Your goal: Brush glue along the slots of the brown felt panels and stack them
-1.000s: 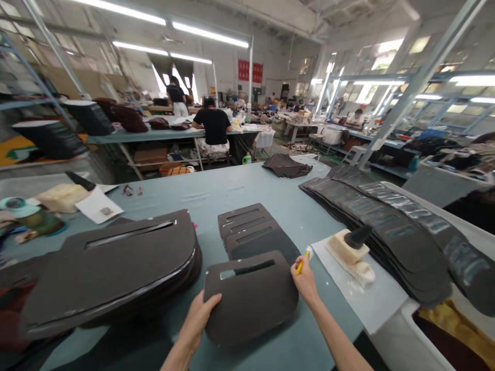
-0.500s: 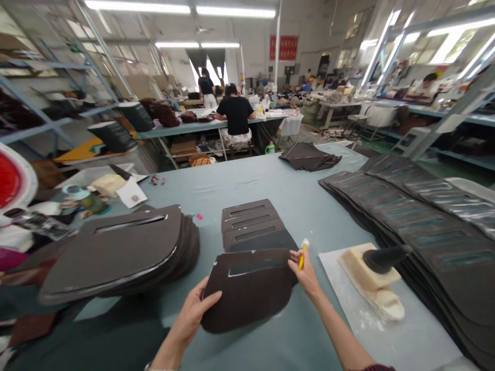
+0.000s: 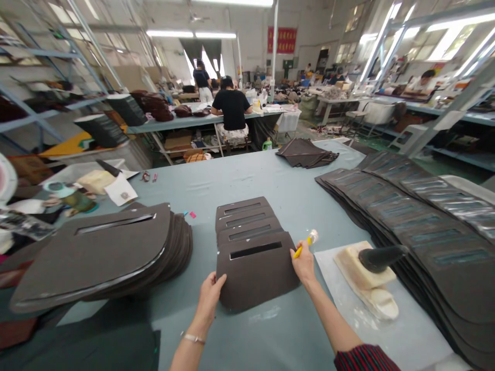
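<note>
A dark brown leather-like panel (image 3: 257, 278) with rounded lower corners and a long slot lies over the near end of a row of overlapping slotted panels (image 3: 243, 219). My left hand (image 3: 211, 293) pinches its left edge, thumb on top. At the right edge my right hand (image 3: 303, 263) has its fingers closed round a small yellow-handled brush (image 3: 305, 245), whose whitish head points up and away. That hand also touches the panel's edge; whether it grips the panel too I cannot tell.
A tall stack of larger slotted panels (image 3: 116, 252) stands left on the blue-green table (image 3: 193, 185). On the right, a cream block with a black cone (image 3: 381, 257) sits on a white sheet beside long rows of overlapping panels (image 3: 417, 226). A person (image 3: 232, 111) sits at another table.
The held panel has moved away from me and lowered onto the near end of the row. The brush in my right hand has tilted to the right. My view has shifted slightly.
</note>
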A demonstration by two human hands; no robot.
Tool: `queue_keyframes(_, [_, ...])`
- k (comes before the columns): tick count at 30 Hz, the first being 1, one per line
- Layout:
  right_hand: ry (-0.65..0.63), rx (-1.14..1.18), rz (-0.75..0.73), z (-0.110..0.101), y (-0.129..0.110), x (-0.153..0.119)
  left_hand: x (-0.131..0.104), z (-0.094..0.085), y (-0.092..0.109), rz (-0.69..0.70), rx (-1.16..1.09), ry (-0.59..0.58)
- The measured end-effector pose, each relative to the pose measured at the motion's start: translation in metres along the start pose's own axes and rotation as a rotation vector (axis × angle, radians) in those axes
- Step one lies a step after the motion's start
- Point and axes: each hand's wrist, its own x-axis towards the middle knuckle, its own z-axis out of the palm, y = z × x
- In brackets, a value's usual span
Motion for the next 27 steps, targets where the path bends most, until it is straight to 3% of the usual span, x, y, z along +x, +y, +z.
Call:
queue_keyframes(5, [-0.035, -0.166, 0.011, 0.018, 0.009, 0.02, 0.024, 0.006, -0.012, 0.0, 0.181, 0.137])
queue_keyframes(10, [-0.091, -0.301, 0.009, 0.029, 0.017, 0.029, 0.034, 0.009, -0.014, 0.018, 0.432, 0.227])
queue_keyframes(20, [-0.229, -0.41, 0.001, 0.032, 0.028, 0.036, 0.021, 0.014, -0.006, 0.213, 0.717, 0.133])
queue_keyframes(27, [-0.246, -0.436, 0.014, 0.031, 0.027, 0.04, 0.023, 0.01, -0.007, 0.196, 0.761, 0.115])
